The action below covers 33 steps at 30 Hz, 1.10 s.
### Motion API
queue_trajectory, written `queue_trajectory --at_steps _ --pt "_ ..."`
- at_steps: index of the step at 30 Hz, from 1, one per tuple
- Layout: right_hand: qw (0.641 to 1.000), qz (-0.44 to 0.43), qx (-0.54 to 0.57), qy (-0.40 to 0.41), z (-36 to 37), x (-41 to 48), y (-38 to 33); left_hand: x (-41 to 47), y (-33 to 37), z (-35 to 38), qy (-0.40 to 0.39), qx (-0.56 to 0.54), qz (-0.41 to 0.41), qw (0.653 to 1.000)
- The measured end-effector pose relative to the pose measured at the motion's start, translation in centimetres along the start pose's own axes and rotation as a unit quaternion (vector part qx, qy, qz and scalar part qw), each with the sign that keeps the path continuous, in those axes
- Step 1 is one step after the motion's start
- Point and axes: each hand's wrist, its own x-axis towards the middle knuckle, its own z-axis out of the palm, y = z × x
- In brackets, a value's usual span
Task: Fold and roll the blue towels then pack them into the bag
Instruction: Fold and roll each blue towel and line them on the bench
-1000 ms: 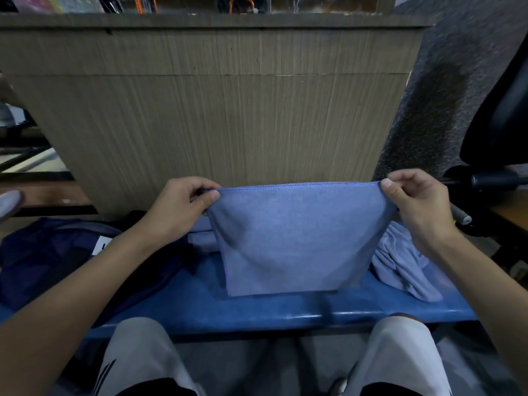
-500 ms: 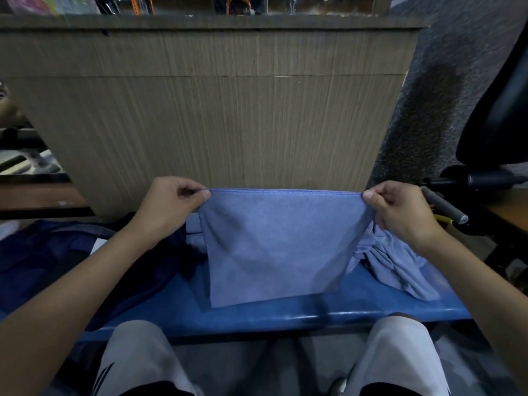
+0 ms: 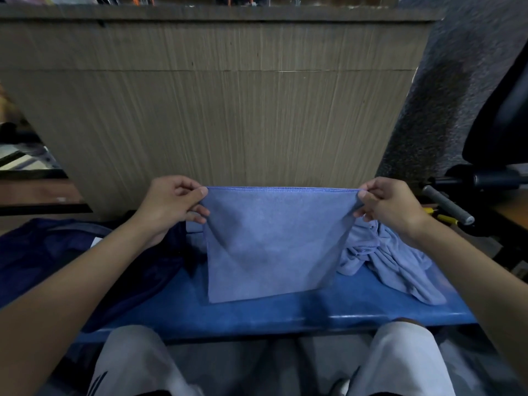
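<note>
**Towel held up by its top corners, roll not yet begun**

Obs.: One blue towel (image 3: 271,247) hangs in the centre of the frame, stretched flat between both hands. The left hand (image 3: 171,204) pinches the upper left corner between thumb and curled fingers. The right hand (image 3: 391,207) pinches the upper right corner the same way. The hemmed top edge runs taut and level. Below it the cloth sags into soft diagonal creases. Its lower edge sits low over the blue surface (image 3: 285,315); I cannot tell whether it touches. I also cannot tell whether the cloth is one layer or already doubled.

Surroundings: More crumpled towels (image 3: 385,258) lie in a heap on the surface at centre right, just behind the right hand. The dark bag (image 3: 57,258) slumps at lower left, beside the left forearm. A wooden panel (image 3: 228,110) fills the upper half of the frame.

Handling, my judgement: The towel looks light, thin and limp, with no stiffness of its own. It will droop wherever it is unsupported. It looks like a soft, slightly grippy fabric, so slipping from a pinch seems unlikely. Corners and hems are the sensible holds, since they keep the edges square. For folding, I would lay it on the surface and bring corner to corner. For rolling, flat fingers along one short edge should work best. A loose roll will likely spring open before it reaches the bag.
</note>
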Motion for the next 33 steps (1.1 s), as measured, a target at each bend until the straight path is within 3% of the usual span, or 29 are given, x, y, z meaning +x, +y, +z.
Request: queue_trajectory --at_steps 7,14,20,25,33 --pt "0.998 -0.023 0.033 0.044 1.6 3.6 0.1 3.2 -0.4 0.1 0.041 0.066 0.054 0.995" --pt "0.995 -0.056 0.064 0.054 2.2 3.4 -0.7 3.5 -0.3 -0.3 0.055 0.047 0.094 0.993" --pt "0.999 0.007 0.032 0.027 2.8 -3.0 3.3 -1.4 -4.8 -0.8 -0.017 0.068 0.022 0.997" --pt "0.997 0.073 -0.001 -0.040 3.8 -9.0 8.0 -6.7 -9.4 -1.0 -0.091 0.104 -0.073 0.988" --pt "0.987 0.116 -0.024 -0.104 4.4 -13.0 11.9 -10.2 -13.0 -2.1 -0.196 0.220 -0.101 0.950"
